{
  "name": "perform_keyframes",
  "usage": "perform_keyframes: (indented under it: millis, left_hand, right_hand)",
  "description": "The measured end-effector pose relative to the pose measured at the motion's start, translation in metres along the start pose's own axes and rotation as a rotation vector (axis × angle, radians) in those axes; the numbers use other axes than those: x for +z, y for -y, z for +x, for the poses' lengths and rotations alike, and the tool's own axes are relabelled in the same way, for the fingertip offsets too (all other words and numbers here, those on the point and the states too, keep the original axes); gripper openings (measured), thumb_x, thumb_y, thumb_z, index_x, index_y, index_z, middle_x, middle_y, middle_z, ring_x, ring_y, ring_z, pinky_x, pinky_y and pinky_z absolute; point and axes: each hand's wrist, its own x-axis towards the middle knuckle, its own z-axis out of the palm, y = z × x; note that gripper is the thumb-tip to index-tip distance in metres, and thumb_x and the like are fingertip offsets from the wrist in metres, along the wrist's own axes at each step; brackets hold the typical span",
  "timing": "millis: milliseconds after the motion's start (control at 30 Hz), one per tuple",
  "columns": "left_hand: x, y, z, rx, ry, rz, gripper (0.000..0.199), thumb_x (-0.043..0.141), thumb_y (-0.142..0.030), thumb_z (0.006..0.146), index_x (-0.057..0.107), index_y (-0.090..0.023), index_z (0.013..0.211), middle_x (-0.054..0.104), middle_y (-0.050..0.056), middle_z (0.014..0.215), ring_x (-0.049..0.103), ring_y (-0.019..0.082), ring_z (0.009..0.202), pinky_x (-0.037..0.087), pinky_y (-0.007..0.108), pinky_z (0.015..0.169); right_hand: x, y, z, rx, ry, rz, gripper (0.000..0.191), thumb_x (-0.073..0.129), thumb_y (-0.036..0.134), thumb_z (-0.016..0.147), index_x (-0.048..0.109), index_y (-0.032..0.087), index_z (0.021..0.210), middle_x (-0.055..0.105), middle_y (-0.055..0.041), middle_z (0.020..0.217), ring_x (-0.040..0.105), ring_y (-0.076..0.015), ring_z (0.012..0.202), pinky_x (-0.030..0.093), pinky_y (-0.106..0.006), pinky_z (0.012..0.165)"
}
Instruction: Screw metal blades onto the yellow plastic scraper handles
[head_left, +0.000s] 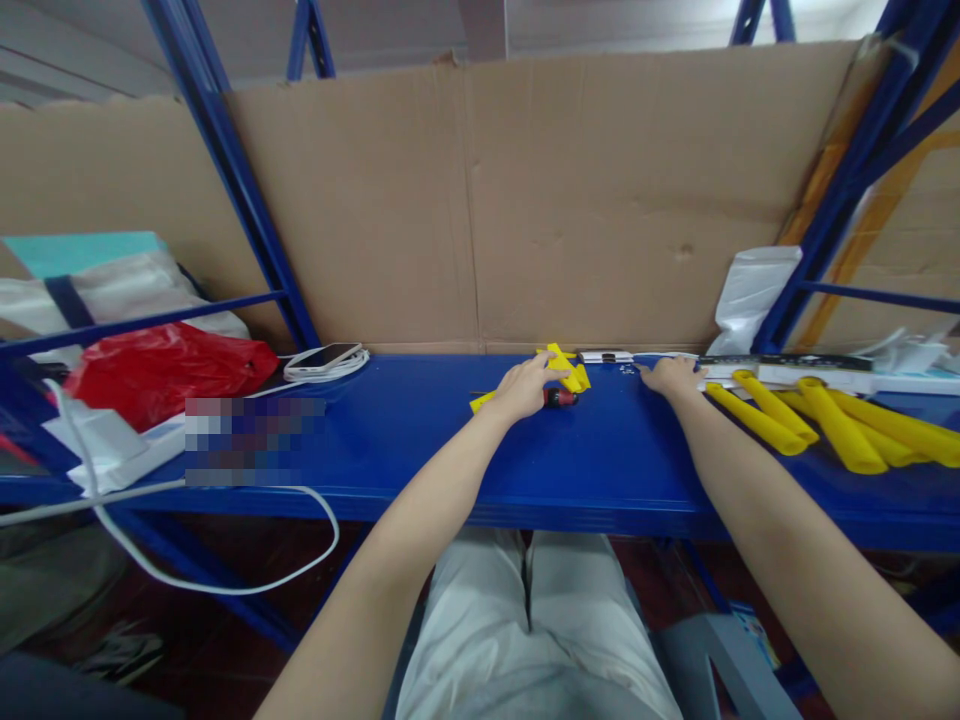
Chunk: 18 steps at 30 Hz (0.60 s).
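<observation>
head: left hand [527,387] at yellow strips [568,370], its 2 o'clock; grip can't tell; red-black handle [561,398] part-hidden, 4 o'clock | right hand [670,377] near yellow tubes [847,430], 4 o'clock; grip unclear | cardboard [585,220] 12, blue tabletop [585,465] edge 6

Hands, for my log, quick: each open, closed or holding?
Left hand: at the yellow pieces, grip unclear.
Right hand: near the yellow tubes, grip unclear.
</observation>
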Motion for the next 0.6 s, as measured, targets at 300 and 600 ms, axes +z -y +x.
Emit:
perform_keyframes:
  millis: [300, 600]
  left_hand:
    - [0.0026, 0.0023, 0.0006, 0.019, -0.016, -0.001, 0.059, 0.048, -0.003, 0.087, 0.063, -0.032, 0.136, 0.046, 0.004, 0.155, 0.054, 0.025, 0.135, 0.047, 0.039, 0.110]
    - [0.0025, 0.0017, 0.0011, 0.011, -0.019, -0.004, 0.061, 0.049, -0.002, 0.085, 0.062, -0.032, 0.136, 0.046, 0.005, 0.155, 0.055, 0.025, 0.134, 0.048, 0.040, 0.109]
  right_hand:
    - [0.0019, 0.0032, 0.0048, 0.000, 0.014, 0.000, 0.056, 0.052, 0.042, 0.094, 0.061, 0.001, 0.131, 0.055, -0.0312, 0.137, 0.041, -0.0435, 0.137, 0.032, -0.063, 0.109]
    - [0.0018, 0.0032, 0.0047, 0.004, 0.024, -0.001, 0.054, 0.051, 0.038, 0.095, 0.059, 0.000, 0.133, 0.055, -0.0300, 0.138, 0.043, -0.0397, 0.138, 0.033, -0.058, 0.111]
